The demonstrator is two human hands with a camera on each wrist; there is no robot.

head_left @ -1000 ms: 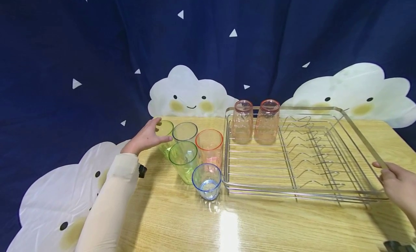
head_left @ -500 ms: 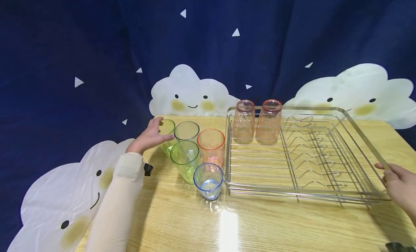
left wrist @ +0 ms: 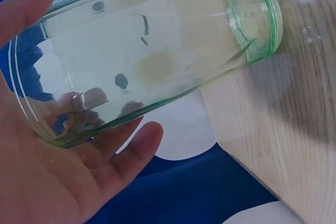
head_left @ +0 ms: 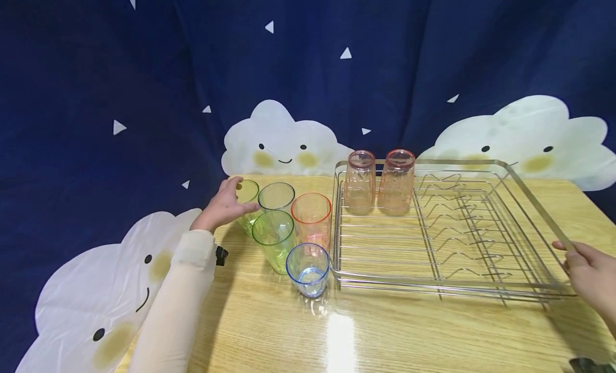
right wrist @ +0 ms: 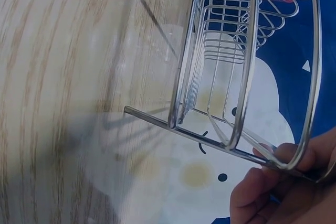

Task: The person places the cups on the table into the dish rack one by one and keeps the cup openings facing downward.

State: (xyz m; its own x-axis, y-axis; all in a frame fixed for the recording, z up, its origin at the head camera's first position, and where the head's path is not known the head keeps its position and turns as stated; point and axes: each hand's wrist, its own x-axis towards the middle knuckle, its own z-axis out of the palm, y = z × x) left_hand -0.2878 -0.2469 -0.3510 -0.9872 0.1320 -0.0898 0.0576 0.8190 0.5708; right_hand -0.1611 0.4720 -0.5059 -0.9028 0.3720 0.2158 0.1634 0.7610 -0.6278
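Note:
At the left back of the glass group, my left hand curls round a yellow-green tumbler, thumb on the near side and fingers on the far side. In the left wrist view this tumbler stands on the table, and some fingers show through its wall near the rim. My right hand grips the right rim of a wire dish rack. In the right wrist view, the fingers bend round the rack's corner wire. Two pink tumblers stand upside down at the rack's back left.
Upright beside the held tumbler are a dark-rimmed clear one, a green one, a red-rimmed one and a blue-rimmed one. A wooden table lies beneath, with a blue cloud-patterned curtain behind.
My left hand shifts very slightly right while staying at the yellow-green tumbler. The right hand keeps its grip on the rack; the glasses stay where they were.

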